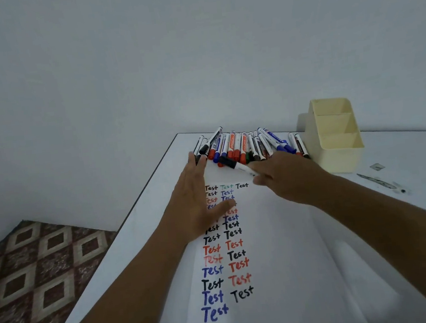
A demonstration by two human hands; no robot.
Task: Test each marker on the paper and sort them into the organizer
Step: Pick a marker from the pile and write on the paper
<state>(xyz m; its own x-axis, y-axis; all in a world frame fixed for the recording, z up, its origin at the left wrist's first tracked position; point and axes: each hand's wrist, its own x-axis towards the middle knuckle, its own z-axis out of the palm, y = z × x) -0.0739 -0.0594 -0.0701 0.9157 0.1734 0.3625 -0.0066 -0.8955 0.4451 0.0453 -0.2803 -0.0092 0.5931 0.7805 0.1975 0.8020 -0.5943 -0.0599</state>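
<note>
White table (403, 157) against a plain wall; patterned rug (34, 272) on the floor at left. Cream organizer (335, 135) at far right of table, three compartments. Small scraps (376, 167) lying beside it. Marker pile (244, 145) along far edge, between organizer and left hand. Paper (274, 233) with columns of "Test" in black, red, blue, green, partly hidden by both hands. Left hand (197, 202) flat, fingers straight and spread, fingertips touching pile's left end. Right hand (287, 177) gripping a black-capped marker (238, 166), cap end pointing left toward pile, just above paper's top edge.
</note>
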